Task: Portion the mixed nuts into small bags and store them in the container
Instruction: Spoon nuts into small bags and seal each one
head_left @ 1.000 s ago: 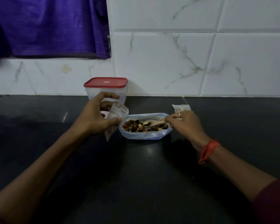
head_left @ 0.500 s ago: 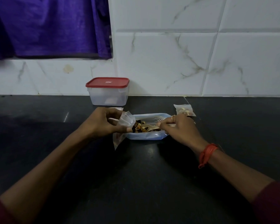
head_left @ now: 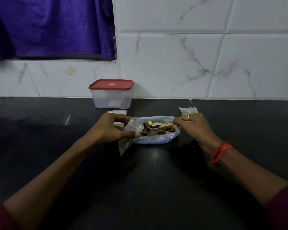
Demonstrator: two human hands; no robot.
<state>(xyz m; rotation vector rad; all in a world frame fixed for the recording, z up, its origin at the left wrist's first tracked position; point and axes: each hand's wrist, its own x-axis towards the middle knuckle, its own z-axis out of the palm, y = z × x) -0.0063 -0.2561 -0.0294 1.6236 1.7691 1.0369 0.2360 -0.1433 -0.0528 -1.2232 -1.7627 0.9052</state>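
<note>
The left hand [head_left: 111,128] is pinching a small clear plastic zip bag [head_left: 132,126] between thumb and curled fingers, holding its mouth open toward the right while its lower end is hanging down to the black stone tabletop [head_left: 140,180]. The right hand [head_left: 194,127] is gripping the handle of a pale wooden spoon [head_left: 161,126] with curled fingers, and the spoon's bowl is carrying a few dark and pale pieces just beside the small bag's mouth. Under the spoon, the mixed nuts [head_left: 164,130] are lying in a large, bluish clear plastic bag [head_left: 156,139] that is resting open on the tabletop between the two hands. A clear rectangular plastic container with a red lid [head_left: 112,95] is standing farther back against the white marble-patterned tile wall [head_left: 173,63], its lid closed. A flat stack of empty small clear bags [head_left: 117,111] is lying just in front of the container, partly hidden by the left hand. A filled small bag [head_left: 188,111] is sitting on the far side of the right hand. An orange thread band [head_left: 219,152] is circling the right wrist, and a purple cloth [head_left: 51,27] is hanging at the upper left.
</note>
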